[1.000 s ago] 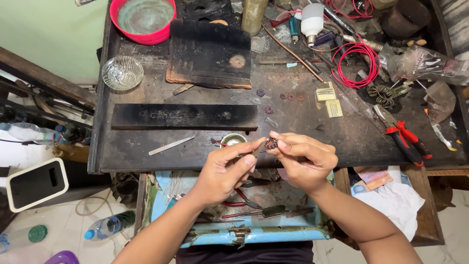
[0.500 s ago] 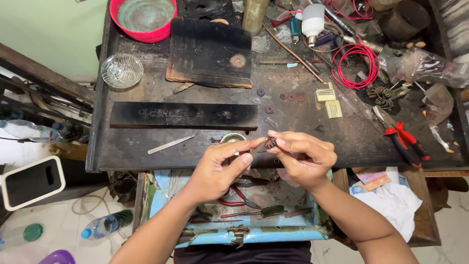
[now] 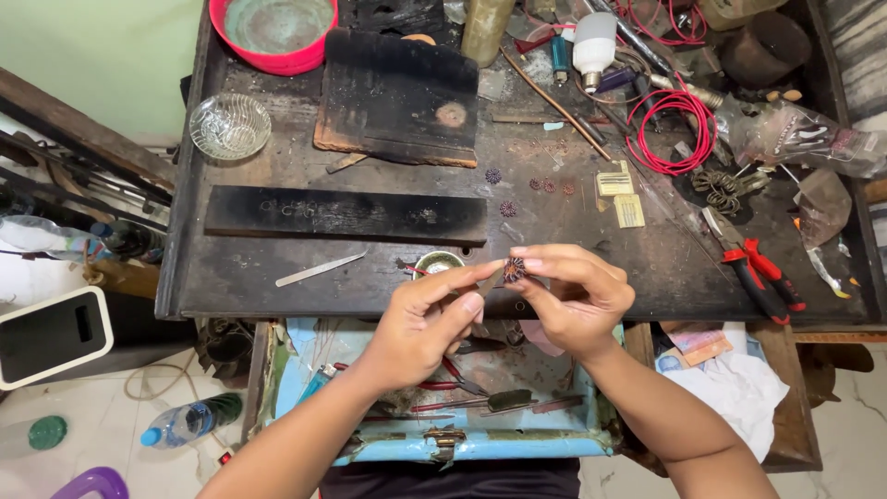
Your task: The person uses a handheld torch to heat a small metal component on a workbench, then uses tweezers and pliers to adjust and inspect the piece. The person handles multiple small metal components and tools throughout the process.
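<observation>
The small dark rosette-shaped piece [image 3: 515,269] sits pinched between the fingertips of the left hand [image 3: 427,316] and the right hand [image 3: 575,300], both closed on it, just in front of the small metal cup [image 3: 438,263]. A slack pinch could, I judge, drop it into the open blue drawer [image 3: 443,445] below the cup (cluttered with tools). Similar loose pieces [image 3: 507,208] lie beyond the cup; red-handled pliers [image 3: 759,273] rest well to its right.
</observation>
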